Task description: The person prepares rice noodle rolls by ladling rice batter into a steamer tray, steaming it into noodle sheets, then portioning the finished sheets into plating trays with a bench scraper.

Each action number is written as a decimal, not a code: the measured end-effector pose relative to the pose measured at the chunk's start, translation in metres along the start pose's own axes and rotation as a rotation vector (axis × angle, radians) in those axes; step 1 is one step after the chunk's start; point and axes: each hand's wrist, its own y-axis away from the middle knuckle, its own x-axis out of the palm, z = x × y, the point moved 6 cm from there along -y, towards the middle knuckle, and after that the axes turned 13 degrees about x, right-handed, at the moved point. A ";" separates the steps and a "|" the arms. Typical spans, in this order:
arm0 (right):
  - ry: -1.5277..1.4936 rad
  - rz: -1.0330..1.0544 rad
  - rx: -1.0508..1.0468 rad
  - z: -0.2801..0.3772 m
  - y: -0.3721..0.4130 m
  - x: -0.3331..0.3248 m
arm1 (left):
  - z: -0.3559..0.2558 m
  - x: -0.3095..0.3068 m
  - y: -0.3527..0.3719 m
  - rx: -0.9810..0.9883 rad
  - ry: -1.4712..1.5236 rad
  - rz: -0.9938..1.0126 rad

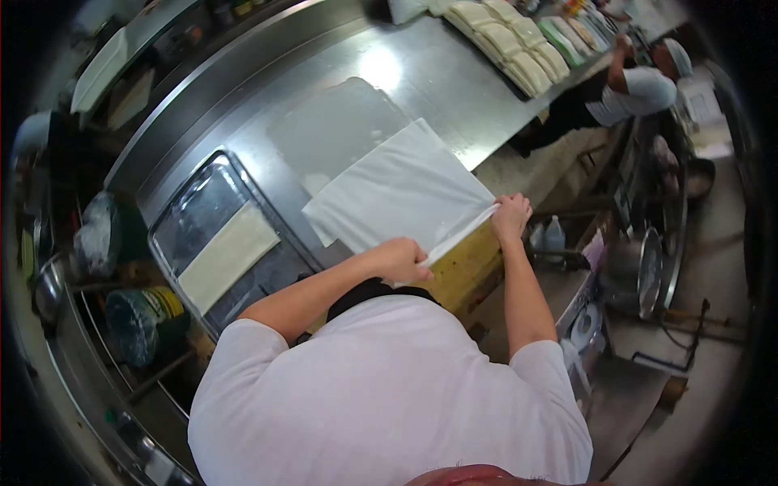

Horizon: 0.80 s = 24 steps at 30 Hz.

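Note:
A thin white cloth (405, 190) lies spread on the steel worktop, its near edge drawn over the front of the counter. My left hand (399, 261) is closed on the near left part of that edge. At the near right corner, my right hand (512, 217) pinches the cloth, and the edge runs taut between the two hands. Just left of my left forearm is a dark metal tray (185, 212) with a folded pale sheet of food (228, 257), perhaps rice noodle, lying in it.
A wet greyish patch (336, 121) marks the steel worktop (267, 97) behind the cloth. Pale folded packs (506, 44) fill a tray at the far right. Another person (640, 89) stands beyond the counter's end. A green bucket (138, 320) sits low at left.

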 end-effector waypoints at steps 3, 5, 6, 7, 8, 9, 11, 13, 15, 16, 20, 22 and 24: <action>0.056 0.037 0.152 -0.049 0.022 -0.003 | -0.014 0.038 -0.017 -0.086 0.261 0.254; 0.064 0.039 0.235 -0.075 0.036 -0.007 | -0.025 0.061 -0.028 -0.074 0.389 0.402; 0.065 0.043 0.288 -0.089 0.046 -0.009 | -0.030 0.071 -0.034 -0.069 0.387 0.432; 0.071 0.046 0.316 -0.101 0.055 -0.011 | -0.035 0.082 -0.039 -0.066 0.458 0.467; 0.071 0.039 0.357 -0.113 0.064 -0.014 | -0.040 0.092 -0.042 -0.067 0.528 0.501; 0.068 0.029 0.398 -0.126 0.073 -0.017 | -0.044 0.100 -0.043 -0.065 0.522 0.528; 0.070 0.019 0.464 -0.148 0.093 -0.023 | -0.053 0.118 -0.042 -0.133 0.728 0.598; 0.071 0.003 0.529 -0.169 0.114 -0.031 | -0.059 0.129 -0.041 -0.153 0.827 0.635; 0.063 0.013 0.627 -0.190 0.141 -0.038 | -0.064 0.140 -0.035 -0.179 0.923 0.674; 0.060 0.002 0.655 -0.197 0.155 -0.044 | -0.062 0.142 -0.034 -0.179 0.895 0.661; -0.052 -0.106 0.770 -0.225 0.228 -0.074 | -0.040 0.140 -0.033 -0.029 0.249 0.652; -0.099 -0.169 0.785 -0.234 0.278 -0.086 | -0.037 0.123 -0.030 0.061 -0.163 0.637; -0.250 -0.291 0.787 -0.236 0.337 -0.091 | -0.040 0.112 -0.022 -0.097 -0.091 0.595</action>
